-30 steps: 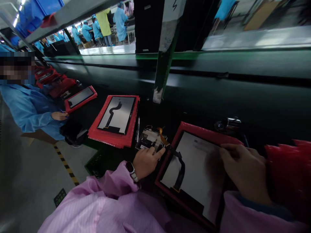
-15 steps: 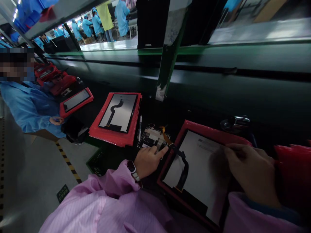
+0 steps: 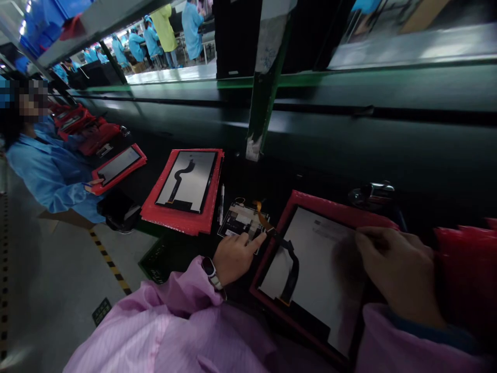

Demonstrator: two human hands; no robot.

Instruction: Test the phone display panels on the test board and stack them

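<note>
A display panel (image 3: 318, 269), pale-backed with a dark border, lies on red wrapping (image 3: 330, 207) in front of me. A black flex cable (image 3: 294, 269) curves from its lower edge to an orange flex strip (image 3: 262, 215) at a small circuit board (image 3: 243, 216). My left hand (image 3: 235, 256) rests over the near edge of this board, its index finger stretched to the cable junction and the other fingers loosely bent. At the panel's upper right edge, my right hand (image 3: 396, 269) has thumb and index finger pinched together; the fingertips' contact is partly hidden.
Left of the board lie a white pen (image 3: 221, 202) and another display panel (image 3: 188, 181) on stacked red wrapping. A shiny metal object (image 3: 376, 194) stands behind my panel. More red wrapping (image 3: 466, 259) is at right. A person in blue (image 3: 50, 166) sits at left.
My hands and the panel keep their places, apart from a slight shift of the camera view. The co-worker at left has leaned in, with a hand now at their red-wrapped panel.
</note>
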